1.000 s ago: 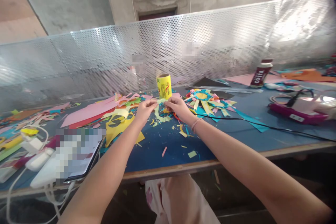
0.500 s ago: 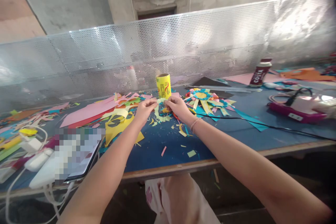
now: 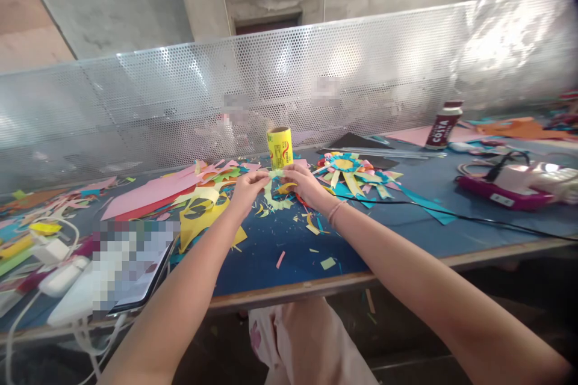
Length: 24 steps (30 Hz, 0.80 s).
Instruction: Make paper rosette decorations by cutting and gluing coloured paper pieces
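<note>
Between my two hands is a small strip of light green paper (image 3: 276, 174), pinched at both ends. My left hand (image 3: 249, 187) grips its left end with thumb and fingers together. On the other side, my right hand (image 3: 307, 185) is closed on the right end. Just behind the fingers stands a yellow printed cardboard tube (image 3: 280, 147). Pale green paper scraps (image 3: 274, 202) lie on the table under the hands. To the right of my right hand rests a paper flower (image 3: 344, 165) with a yellow centre, blue ring and pale streamers.
Pink paper sheets (image 3: 151, 191) and a cut yellow sheet (image 3: 203, 216) lie left. A phone (image 3: 147, 277) sits near the front edge. At right are a dark bottle (image 3: 444, 126), a purple power strip (image 3: 501, 191) and a black cable (image 3: 456, 215). A perforated metal screen (image 3: 180, 96) stands behind.
Both hands stay at nearly the same place, still holding the green paper strip. The fingers of my right hand have shifted slightly. The whole view has moved a little.
</note>
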Each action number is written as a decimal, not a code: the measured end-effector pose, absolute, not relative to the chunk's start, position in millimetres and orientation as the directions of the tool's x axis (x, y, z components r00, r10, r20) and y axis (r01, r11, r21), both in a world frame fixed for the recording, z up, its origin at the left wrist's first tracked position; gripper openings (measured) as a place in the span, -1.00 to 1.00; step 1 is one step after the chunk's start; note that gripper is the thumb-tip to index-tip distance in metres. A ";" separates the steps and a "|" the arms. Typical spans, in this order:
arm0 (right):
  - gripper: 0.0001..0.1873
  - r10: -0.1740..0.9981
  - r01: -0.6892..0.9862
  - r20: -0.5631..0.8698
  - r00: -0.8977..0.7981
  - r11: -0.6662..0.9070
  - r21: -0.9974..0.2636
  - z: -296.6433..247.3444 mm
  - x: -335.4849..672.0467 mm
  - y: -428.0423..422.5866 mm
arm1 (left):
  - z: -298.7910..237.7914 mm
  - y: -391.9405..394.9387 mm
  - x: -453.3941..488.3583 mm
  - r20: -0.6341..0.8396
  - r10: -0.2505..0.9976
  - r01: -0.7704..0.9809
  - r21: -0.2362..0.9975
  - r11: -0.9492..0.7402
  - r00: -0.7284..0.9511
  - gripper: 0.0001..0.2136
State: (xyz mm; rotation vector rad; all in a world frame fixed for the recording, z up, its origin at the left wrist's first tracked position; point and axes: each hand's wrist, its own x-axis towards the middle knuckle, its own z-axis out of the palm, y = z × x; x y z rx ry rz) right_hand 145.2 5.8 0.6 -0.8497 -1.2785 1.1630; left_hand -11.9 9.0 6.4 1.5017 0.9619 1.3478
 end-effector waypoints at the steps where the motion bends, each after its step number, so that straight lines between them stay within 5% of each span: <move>1: -0.71 0.959 -0.176 0.266 -0.097 0.247 -0.953 0.9 144.6 5.2 | 6.0 9.0 -11.8 0.317 0.941 -0.008 0.948 -0.318 0.120 -0.79; 8: -0.74 0.960 -0.134 0.265 -0.086 0.252 -0.958 1.8 142.6 2.7 | 4.7 9.2 -11.3 0.312 0.941 -0.016 0.950 -0.313 0.132 -0.79; 24: -0.71 0.956 -0.384 0.237 -0.173 0.157 -0.910 8.6 143.9 -2.7 | 8.0 5.8 -10.8 0.321 0.931 -0.045 0.947 -0.318 0.174 -0.81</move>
